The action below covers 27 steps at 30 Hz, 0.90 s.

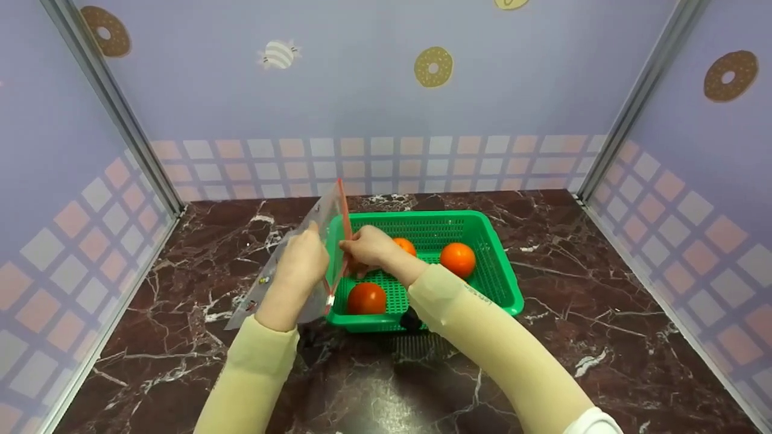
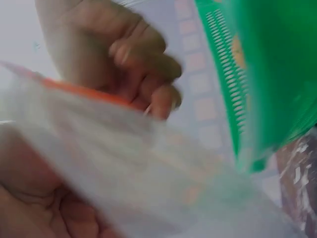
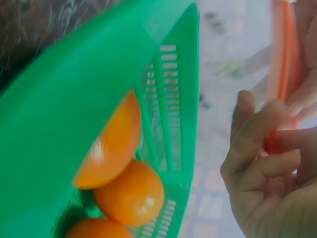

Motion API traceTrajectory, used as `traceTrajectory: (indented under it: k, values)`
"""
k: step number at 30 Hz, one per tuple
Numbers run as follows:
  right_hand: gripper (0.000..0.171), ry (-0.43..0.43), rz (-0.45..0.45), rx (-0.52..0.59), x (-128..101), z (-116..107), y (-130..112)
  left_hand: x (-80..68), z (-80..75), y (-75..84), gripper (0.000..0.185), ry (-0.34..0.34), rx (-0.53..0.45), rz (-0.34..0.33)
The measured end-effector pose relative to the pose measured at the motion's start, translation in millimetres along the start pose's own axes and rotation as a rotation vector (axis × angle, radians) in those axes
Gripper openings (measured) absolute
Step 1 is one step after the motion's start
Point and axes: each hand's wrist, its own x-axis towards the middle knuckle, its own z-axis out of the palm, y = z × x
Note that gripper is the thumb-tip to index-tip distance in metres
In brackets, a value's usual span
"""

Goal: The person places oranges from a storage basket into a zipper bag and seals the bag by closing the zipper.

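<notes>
A clear zip bag [image 1: 265,280] with a red strip along its mouth stands tilted over the left end of a green basket [image 1: 503,271]. My left hand [image 1: 301,259] grips the bag from the left side. At the red strip [image 3: 286,54], my right hand [image 1: 375,246] pinches the bag's edge, its fingers curled in the right wrist view. Inside the basket lie a front-left orange [image 1: 367,299], a right orange [image 1: 458,260] and another orange [image 1: 404,245] partly hidden behind my right hand. The left wrist view is blurred, with the bag covering part of my left hand [image 2: 44,198].
The basket stands on a dark red marbled tabletop [image 1: 579,289]. Patterned wall panels [image 1: 386,96] enclose the back and both sides, with metal posts [image 1: 639,90] at the corners. A small black object [image 1: 411,319] shows at the basket's front rim, beneath my right sleeve.
</notes>
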Motion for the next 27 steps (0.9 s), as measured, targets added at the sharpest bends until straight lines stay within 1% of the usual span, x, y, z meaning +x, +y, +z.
traceTrajectory:
  k: [2, 4, 7, 11, 12, 14, 17, 20, 22, 24, 27]
  values:
    - [0.042, -0.001, 0.006, -0.004, 0, -7, 1, -1.2, -8.4, -0.8, 0.056, 0.074, 0.005, 0.005]
    - [0.041, -0.003, 0.015, -0.007, 0, -14, 3, -2.9, -17.9, -2.6, 0.057, 0.125, 0.005, 0.003]
    - [0.040, 0.006, 0.045, -0.023, 1, -27, 7, -7.3, -33.0, -7.8, 0.056, 0.166, 0.008, -0.024]
    - [0.042, 0.030, 0.116, -0.016, 3, -41, 14, -19.2, -52.5, -15.5, 0.049, 0.211, -0.005, -0.091]
    - [0.042, 0.029, 0.131, -0.020, 3, -44, 16, -22.5, -56.2, -16.4, 0.047, 0.221, -0.012, -0.099]
    - [0.043, 0.019, 0.148, -0.028, 4, -47, 18, -26.8, -60.5, -16.0, 0.048, 0.218, -0.040, -0.097]
    - [0.043, -0.003, 0.139, -0.054, 5, -48, 18, -27.4, -59.8, -13.9, 0.052, 0.161, -0.108, -0.067]
    - [0.041, -0.007, 0.125, -0.065, 5, -46, 18, -24.2, -52.6, -13.5, 0.053, 0.099, -0.175, -0.052]
    - [0.039, -0.009, 0.126, -0.062, 5, -45, 18, -22.6, -45.8, -14.6, 0.052, 0.084, -0.207, -0.059]
    - [0.037, -0.014, 0.130, -0.065, 5, -44, 19, -22.0, -38.8, -15.9, 0.051, 0.097, -0.232, -0.065]
    - [0.035, -0.027, 0.135, -0.053, 4, -42, 20, -22.1, -29.5, -17.2, 0.049, 0.145, -0.273, -0.065]
